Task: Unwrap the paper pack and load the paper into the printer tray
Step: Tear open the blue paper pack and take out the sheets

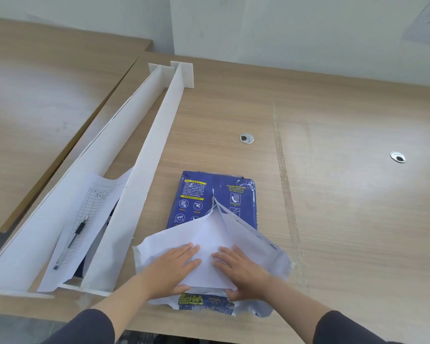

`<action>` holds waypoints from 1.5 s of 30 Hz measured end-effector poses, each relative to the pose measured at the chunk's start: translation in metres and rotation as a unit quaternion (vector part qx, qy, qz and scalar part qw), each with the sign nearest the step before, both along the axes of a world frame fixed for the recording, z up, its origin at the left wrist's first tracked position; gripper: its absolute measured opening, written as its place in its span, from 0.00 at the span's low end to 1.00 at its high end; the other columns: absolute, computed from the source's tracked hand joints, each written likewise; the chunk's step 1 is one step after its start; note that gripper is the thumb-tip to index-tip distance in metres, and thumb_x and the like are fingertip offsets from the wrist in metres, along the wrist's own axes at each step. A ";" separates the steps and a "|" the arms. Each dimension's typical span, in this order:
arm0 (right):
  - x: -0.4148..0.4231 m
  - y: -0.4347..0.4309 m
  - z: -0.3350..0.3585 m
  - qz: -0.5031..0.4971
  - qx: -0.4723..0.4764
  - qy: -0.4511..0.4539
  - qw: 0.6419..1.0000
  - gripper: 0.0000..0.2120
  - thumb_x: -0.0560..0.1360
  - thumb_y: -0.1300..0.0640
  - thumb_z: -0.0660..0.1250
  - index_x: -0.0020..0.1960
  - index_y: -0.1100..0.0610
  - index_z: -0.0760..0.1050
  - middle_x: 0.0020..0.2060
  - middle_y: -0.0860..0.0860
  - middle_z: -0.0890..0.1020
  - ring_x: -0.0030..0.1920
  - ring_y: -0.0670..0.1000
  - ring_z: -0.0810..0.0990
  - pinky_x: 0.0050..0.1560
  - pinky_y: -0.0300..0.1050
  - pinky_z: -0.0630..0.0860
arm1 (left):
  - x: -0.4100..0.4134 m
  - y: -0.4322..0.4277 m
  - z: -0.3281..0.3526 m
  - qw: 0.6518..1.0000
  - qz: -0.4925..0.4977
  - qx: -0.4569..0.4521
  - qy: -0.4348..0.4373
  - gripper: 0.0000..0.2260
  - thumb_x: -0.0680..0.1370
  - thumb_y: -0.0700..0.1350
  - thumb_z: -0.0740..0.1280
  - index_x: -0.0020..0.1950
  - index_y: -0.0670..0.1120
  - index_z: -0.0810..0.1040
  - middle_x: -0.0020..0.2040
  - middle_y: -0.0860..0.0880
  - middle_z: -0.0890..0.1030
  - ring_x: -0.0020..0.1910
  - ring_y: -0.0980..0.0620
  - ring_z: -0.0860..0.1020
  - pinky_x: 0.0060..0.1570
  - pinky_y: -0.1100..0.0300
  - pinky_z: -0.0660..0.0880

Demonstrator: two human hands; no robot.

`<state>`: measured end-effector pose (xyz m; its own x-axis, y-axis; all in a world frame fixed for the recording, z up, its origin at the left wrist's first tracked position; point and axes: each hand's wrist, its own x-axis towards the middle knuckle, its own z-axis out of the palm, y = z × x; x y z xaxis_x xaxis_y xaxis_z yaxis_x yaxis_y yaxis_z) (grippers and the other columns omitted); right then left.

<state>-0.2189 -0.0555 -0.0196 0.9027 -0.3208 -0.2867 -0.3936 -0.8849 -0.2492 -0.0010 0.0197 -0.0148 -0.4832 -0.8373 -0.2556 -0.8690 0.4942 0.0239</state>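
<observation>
Blue paper pack (209, 194) flat on the wooden desk (345, 219), close to the near edge. Glossy wrapper torn open up the middle seam, white inner flaps (209, 234) spread and creased. Left hand (174, 266) and right hand (241, 269) flat on the flaps, fingers straight and pressing, thumbs at the near rim, partly hidden. Open desk to the right and beyond, with two round metal grommets (246, 138). Just left, long white foam-board dividers (144, 170), a ruled sheet (90, 219) and pen (78, 230) between them. Small print on the pack unreadable.

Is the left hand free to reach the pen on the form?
Probably yes, though the left hand must lift over the white board standing between it and the pen.
</observation>
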 end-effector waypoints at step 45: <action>0.021 0.029 0.016 -0.119 -0.018 0.061 0.991 0.24 0.72 0.71 0.57 0.67 0.63 0.63 0.64 0.60 0.71 0.62 0.60 0.70 0.60 0.54 0.67 | 0.005 -0.002 0.011 0.829 0.339 0.105 0.432 0.09 0.80 0.42 0.59 0.47 0.49 0.78 0.47 0.56 0.80 0.50 0.56 0.76 0.51 0.70 0.70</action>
<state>-0.1979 -0.0267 -0.0033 0.7600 -0.5315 -0.3740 -0.6168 -0.7713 -0.1572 0.0043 0.0174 -0.0034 0.0019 -0.9720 -0.2348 -0.5586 -0.1958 0.8060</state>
